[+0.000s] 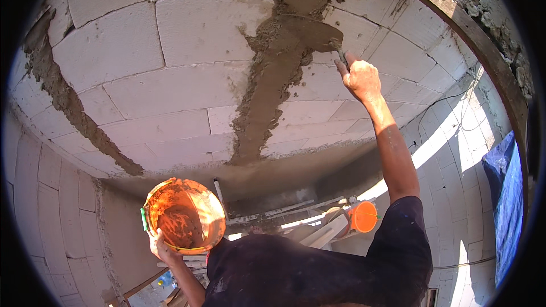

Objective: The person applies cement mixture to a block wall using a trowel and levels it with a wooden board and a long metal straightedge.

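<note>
My right hand (pixel 359 78) is raised against a wall of pale blocks (pixel 187 88) and grips the handle of a trowel (pixel 311 34). The trowel's blade lies flat on a vertical strip of wet grey-brown mortar (pixel 272 88) that runs down the wall. My left hand (pixel 160 247) holds an orange bucket (pixel 185 214) from below at chest height. The bucket has mortar smeared inside. My dark sleeve (pixel 398 244) fills the lower middle of the view.
A second mortar band (pixel 62 99) runs diagonally down the wall at the left. A dark beam (pixel 483 51) curves along the upper right. Below lie boards (pixel 321 233), a small orange bucket (pixel 364 216) and a blue tarp (pixel 506 193) at the right.
</note>
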{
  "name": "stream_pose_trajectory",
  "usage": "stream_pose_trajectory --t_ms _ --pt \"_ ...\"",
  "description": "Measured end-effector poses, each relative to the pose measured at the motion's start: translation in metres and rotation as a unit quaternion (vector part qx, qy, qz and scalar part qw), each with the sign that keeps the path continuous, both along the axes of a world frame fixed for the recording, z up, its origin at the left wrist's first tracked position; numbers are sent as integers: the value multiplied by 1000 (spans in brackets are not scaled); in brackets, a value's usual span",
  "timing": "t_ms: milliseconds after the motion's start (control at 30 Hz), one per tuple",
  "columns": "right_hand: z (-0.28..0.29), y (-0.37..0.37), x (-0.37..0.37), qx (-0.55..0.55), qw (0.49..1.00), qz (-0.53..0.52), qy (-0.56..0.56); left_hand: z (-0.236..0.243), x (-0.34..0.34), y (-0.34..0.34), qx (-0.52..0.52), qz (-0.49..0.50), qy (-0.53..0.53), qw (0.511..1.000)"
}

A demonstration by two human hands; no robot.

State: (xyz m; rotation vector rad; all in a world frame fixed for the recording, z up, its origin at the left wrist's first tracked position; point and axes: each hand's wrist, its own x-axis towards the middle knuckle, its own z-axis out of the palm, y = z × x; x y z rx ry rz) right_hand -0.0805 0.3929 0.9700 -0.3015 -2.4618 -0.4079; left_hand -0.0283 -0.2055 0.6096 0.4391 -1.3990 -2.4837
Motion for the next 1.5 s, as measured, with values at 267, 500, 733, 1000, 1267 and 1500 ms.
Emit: stream_pose_trajectory --t_ms 267,500,733,1000,1267,1500 --pt "118 70 -19 30 971 158 174 -18 61 77 63 49 -126 989" --pt "-3 78 -20 176 960 199 -88 -13 63 104 60 77 -106 990" --pt "120 33 -20 133 989 65 4 12 58 86 -45 122 -100 986" --pt "142 104 -47 -70 940 297 155 12 58 82 -35 87 -92 991" --pt "-92 -17 39 -398 890 216 61 19 54 72 18 126 -103 987" --pt "-271 -218 94 -360 749 333 -445 38 -4 42 -71 -53 -103 991"
